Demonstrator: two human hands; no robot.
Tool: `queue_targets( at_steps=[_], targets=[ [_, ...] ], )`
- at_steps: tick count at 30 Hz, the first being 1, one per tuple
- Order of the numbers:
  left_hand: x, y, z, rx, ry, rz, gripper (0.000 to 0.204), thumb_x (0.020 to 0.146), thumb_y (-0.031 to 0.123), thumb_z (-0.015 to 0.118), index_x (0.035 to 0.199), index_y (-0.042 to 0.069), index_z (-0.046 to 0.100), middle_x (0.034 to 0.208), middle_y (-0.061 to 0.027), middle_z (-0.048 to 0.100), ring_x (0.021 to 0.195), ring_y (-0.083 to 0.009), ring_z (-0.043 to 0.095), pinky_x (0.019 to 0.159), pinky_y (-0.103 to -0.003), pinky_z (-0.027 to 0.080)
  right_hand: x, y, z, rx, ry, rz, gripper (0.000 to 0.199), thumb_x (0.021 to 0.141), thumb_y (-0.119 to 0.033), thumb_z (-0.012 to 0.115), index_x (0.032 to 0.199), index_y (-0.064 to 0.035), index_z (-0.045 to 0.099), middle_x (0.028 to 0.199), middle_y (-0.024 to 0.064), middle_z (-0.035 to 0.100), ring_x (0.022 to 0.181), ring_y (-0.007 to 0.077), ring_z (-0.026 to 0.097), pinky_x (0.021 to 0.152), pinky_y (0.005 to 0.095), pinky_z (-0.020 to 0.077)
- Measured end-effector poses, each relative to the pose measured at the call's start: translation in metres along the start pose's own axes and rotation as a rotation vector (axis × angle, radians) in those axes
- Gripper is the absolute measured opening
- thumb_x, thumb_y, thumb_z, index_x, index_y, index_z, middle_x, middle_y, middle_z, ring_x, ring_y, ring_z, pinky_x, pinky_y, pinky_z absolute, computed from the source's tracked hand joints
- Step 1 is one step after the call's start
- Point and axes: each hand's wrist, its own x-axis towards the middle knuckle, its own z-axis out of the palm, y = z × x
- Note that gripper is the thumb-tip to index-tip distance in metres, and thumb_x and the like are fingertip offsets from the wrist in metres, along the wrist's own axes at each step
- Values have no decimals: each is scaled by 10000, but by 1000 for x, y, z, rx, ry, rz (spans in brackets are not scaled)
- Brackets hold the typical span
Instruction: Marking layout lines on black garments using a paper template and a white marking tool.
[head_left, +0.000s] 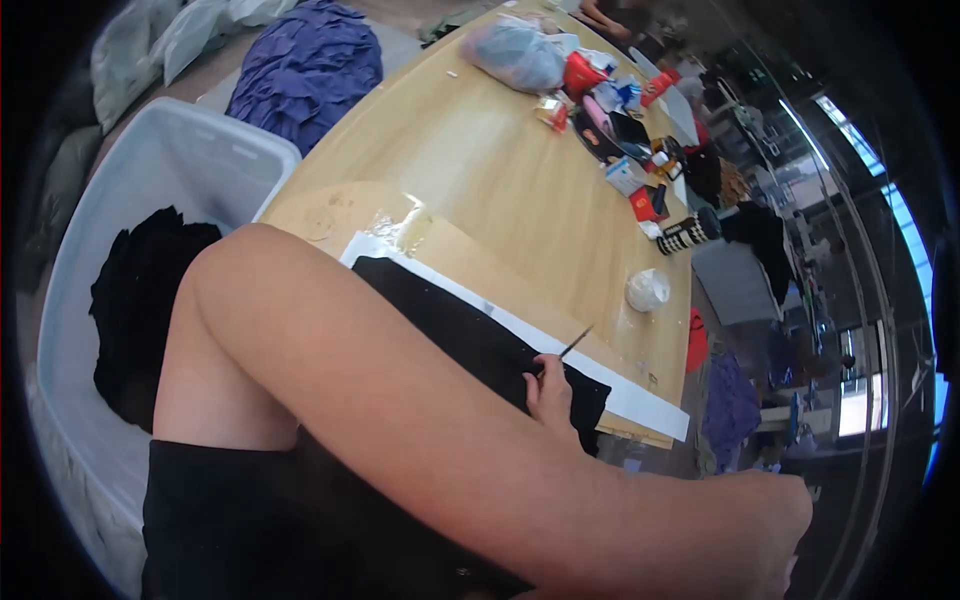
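Note:
My left arm is bent in front of me, its elbow at the left and its forearm crossing the view to the lower right. My left hand (770, 515) is very close at the lower right, and its fingers are hidden. Beyond the forearm, my right hand (551, 392) pinches a thin dark pen-like stick (576, 342) that points up and away. It rests at the right part of a black cloth piece (445, 312). That cloth lies flat over a long white strip (640, 400) at the table's near edge, partly covered by my forearm.
The wooden table (450, 150) carries a white cup-like thing (648, 290), a black bottle (688, 232), a filled plastic bag (515, 52) and mixed small items. A white bin (75, 300) at left holds black cloth (140, 320). Purple cloth (305, 75) is heaped behind it. Another person's arm (605, 20) shows far back.

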Motion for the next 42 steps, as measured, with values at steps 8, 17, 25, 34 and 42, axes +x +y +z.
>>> queue_targets(
  at_steps=[8,17,25,34,42],
  targets=[
    [-258,-131,4,831,270,-1597,621,811,478,609,1126,-50,523,982,-208,612,909,-330,610,772,-411,485,10,-23,-20,97,170,-32,205,792,21,548,974,-19,464,751,123,504,616,238,530,577,337,441],
    [-302,-307,4,674,1124,-722,455,776,256,692,1130,-8,586,1035,-186,629,992,-317,583,857,-375,455,292,-64,-130,-69,883,-380,198,764,4,496,960,-16,470,834,152,544,732,331,561,671,427,441],
    [-321,-329,-1,-83,1422,-710,316,805,178,676,1015,-48,607,940,-210,649,878,-294,628,764,-348,484,260,7,-28,-110,492,-111,216,779,-11,538,978,-53,466,879,199,599,841,393,589,707,475,452],
    [-173,-120,13,234,826,-583,188,926,132,528,1016,-23,582,846,-35,636,757,-47,504,674,-235,444,70,-157,-22,921,-906,-379,265,787,90,547,961,-59,413,1282,143,473,725,39,522,625,189,442],
    [-135,-169,21,228,688,-580,258,884,196,620,885,-60,592,756,-107,632,754,-96,569,717,-278,476,100,-144,-80,998,178,-320,169,765,112,499,852,-16,432,810,53,575,582,42,461,545,191,423]
  ],
)
